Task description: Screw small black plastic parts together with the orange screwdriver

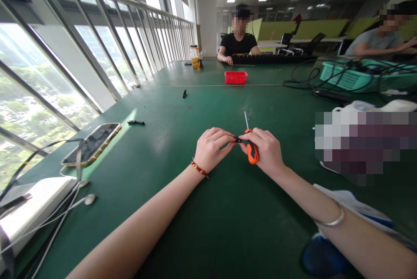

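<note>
My left hand (215,149) pinches a small black part (238,139) over the green table, fingers pressed together around its left end. On the other side, my right hand (267,151) touches the same part with thumb and fingertip. An orange and black screwdriver (252,151) is tucked in my right hand, its metal shaft pointing away from me. What kind of part the small black piece is, I cannot make out. Two more small black pieces lie farther off on the table, one at the left (136,122) and one farther back (184,93).
A red tray (236,77) stands ahead. At left lie a phone (93,144) and white earphones (89,199). A teal basket (348,76) with black cables sits at right, near a white bag (365,106). A person (239,42) sits across the table, another (371,44) at far right.
</note>
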Demonstrator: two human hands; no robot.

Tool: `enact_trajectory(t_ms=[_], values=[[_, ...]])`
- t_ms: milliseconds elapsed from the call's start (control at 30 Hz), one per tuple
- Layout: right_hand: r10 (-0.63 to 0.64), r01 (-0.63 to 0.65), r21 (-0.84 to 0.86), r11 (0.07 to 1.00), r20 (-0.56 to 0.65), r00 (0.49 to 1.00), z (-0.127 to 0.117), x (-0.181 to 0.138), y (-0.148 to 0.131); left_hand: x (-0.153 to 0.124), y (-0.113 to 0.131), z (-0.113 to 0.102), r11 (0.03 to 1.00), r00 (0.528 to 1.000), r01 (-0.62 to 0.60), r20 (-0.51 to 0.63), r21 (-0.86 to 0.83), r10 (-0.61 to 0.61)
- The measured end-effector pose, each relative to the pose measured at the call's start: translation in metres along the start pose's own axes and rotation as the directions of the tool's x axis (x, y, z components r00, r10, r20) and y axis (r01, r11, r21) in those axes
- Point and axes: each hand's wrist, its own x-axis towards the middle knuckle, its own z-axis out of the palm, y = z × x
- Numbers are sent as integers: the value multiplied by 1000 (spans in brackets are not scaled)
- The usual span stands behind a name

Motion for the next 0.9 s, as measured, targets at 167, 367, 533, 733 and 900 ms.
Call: enact_trajectory(t_ms=[167, 367, 533, 733, 900], values=[[-11, 11, -17, 1000, -9, 1000, -1, 0, -1, 1, -1, 0, 1000, 1000, -17, 15, -7, 17], [-11, 12, -29, 1000, 11, 1000, 0, 0, -1, 0, -2, 1, 1000, 999, -6, 51, 28, 5], [4, -4, -20, 1000, 17, 1000, 0, 0, 0, 0, -1, 2, 1000, 999, -15, 39, 27, 14], [-29, 30, -30, 999, 22, 999, 0, 0, -1, -1, -4, 1, 994, 997, -80, 29, 74, 78], [-19, 20, -16, 1000, 64, 998, 1, -1, 1, 0, -7, 0, 983, 984, -161, 85, 91, 154]])
